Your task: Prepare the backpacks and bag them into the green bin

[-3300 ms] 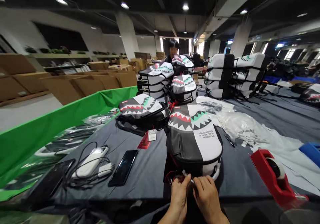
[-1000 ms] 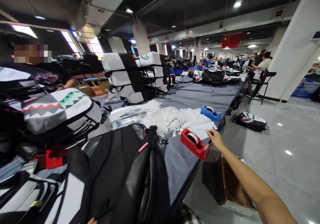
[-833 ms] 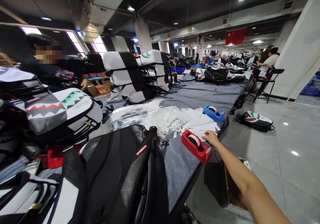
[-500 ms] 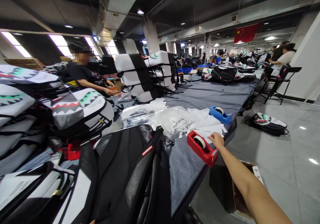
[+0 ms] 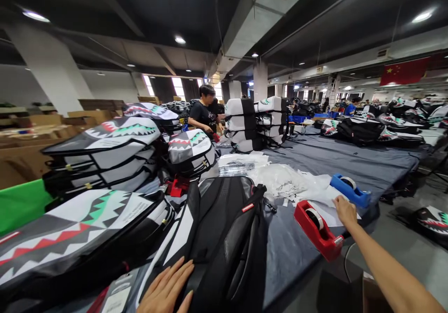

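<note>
Black-and-white padded backpack (image 5: 219,224) lies under the left grip (image 5: 165,287), spread flat; even palm pressure should steady it. A red plastic tape dispenser (image 5: 317,233) sits beside the right grip (image 5: 346,212), hold unclear.

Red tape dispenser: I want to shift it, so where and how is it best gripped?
Grip the red tape dispenser by its long sides, beside the white roll, probably from above: it sits upright, top exposed, while its lower end, likely the cutter, points toward the table edge.
</note>
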A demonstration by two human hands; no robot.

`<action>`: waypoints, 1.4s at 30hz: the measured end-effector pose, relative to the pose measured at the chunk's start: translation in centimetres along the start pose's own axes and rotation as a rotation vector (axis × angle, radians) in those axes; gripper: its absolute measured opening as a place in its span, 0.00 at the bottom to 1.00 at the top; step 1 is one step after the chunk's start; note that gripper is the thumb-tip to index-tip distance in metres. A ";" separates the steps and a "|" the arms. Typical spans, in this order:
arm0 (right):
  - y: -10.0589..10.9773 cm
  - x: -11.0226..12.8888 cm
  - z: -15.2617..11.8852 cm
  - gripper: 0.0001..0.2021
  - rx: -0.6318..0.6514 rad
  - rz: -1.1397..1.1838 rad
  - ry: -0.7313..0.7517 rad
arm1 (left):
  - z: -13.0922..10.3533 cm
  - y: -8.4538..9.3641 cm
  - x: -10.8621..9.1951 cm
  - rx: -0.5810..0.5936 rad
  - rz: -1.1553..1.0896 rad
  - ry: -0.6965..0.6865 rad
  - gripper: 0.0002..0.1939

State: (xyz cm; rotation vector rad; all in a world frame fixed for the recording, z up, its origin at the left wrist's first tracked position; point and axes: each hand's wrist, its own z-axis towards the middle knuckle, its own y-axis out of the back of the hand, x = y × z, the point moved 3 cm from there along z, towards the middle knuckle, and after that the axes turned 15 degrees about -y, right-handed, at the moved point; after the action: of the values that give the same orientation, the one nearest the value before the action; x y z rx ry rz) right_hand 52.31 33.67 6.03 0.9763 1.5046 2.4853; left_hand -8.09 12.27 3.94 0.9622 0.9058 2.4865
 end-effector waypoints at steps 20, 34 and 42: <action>8.4 17.0 -23.4 0.13 1.200 0.314 0.587 | 16.2 -0.8 -17.2 -0.272 -1.745 0.927 0.38; 2.9 9.5 -28.4 0.26 1.328 0.685 -0.059 | 11.8 -2.1 -20.7 -0.313 -1.841 1.219 0.26; 2.3 9.3 -29.1 0.21 1.005 0.340 0.696 | 2.3 1.9 -19.5 -0.243 -1.187 1.326 0.19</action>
State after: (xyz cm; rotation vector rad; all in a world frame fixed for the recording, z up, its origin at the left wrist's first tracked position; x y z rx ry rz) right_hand 29.38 13.51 3.20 0.3871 3.2120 2.3165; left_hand 7.42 2.19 -2.95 -1.1975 0.9427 1.7357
